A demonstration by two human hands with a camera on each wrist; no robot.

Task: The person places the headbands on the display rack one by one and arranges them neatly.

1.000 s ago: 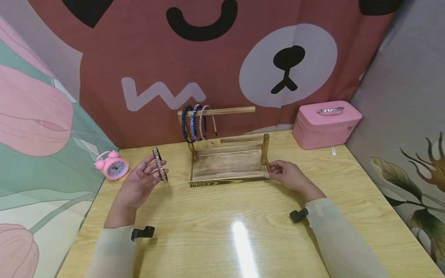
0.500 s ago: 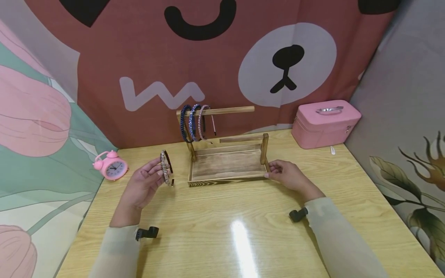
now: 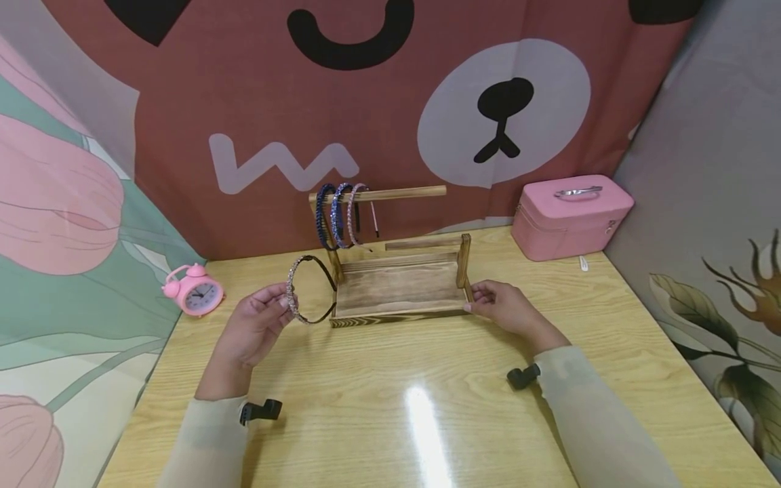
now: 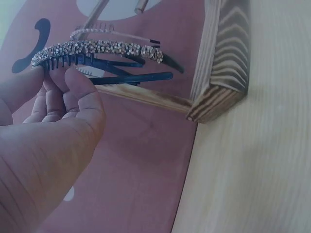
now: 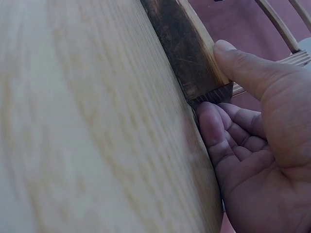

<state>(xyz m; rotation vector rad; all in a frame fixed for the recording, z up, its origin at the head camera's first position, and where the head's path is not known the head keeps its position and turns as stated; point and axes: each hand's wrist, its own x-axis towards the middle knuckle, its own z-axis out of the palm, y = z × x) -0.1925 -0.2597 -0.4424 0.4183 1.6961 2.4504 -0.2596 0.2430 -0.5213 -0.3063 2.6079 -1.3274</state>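
In the head view my left hand (image 3: 253,329) pinches a headband (image 3: 290,279) covered in glittering stones, its open ends pointing right toward a wooden headband rack (image 3: 399,316). Small comb teeth line its inner side in the left wrist view. My right hand (image 3: 509,308) grips the rack's right end; in the right wrist view the thumb (image 5: 243,63) lies on the wood with the other fingers curled against the end. From the rack's upper bar (image 3: 409,194) hang a dark blue headband (image 3: 320,220), a sparkly blue headband (image 3: 335,217) and a pink headband (image 3: 350,220).
A pink alarm clock (image 3: 201,296) stands at the left edge of the wood-grain table (image 3: 360,400). At the back right is a pink case (image 3: 564,230) with a metal handle, a small white hair clip (image 3: 584,263) before it. A bear-print curtain (image 3: 262,88) hangs behind.
My left hand has moved slightly right toward the rack and turned the stone-covered headband, so its loop now faces the head camera. The right hand stays on the rack's end.
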